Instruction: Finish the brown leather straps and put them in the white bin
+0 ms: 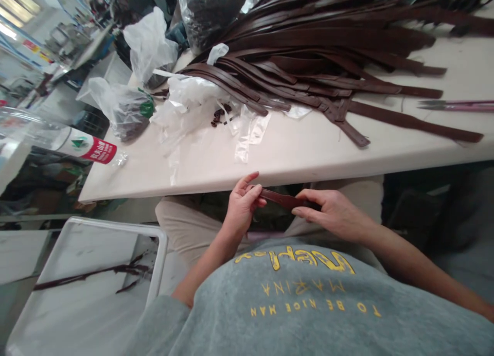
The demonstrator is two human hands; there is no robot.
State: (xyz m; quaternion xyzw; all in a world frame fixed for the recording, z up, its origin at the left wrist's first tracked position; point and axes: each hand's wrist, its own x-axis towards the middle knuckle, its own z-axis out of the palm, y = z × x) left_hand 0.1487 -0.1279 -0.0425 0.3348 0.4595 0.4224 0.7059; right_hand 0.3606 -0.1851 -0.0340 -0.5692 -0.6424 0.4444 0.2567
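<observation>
Between the left grip (242, 201) and the right grip (328, 207): a dark brown leather strap (281, 197), held over the lap, on the wearer's side of the bench's front edge.
Left grip: pinching the strap's left end between thumb and fingers, with one finger stretched out toward the bench (200, 173).
Right grip: closed on the strap's other part, thumb nearer the body, fingers over the far side; how far the strap runs inside the hand cannot be told.
Strap pile (309, 60): beyond both grips, spread over the bench in a thick fan of brown lengths, the nearest ends pointing off to the right of the right grip.
Plastic wrapping (196, 93): beyond the left grip and a little left, crumpled, with small dark pieces (221, 115) just beside it.
Tied bag (123, 111): farther left of the left grip, see-through, dark contents and a green patch showing.
Bottle (69, 140): well left of the left grip, clear, with a red-and-white label.
Pointed tool (455, 106): far right of the right grip on the bench, pinkish, cut off by the picture's edge.
White tray (164, 253): left of the left grip and nearer the body, dark strips (116, 269) lying in it.
</observation>
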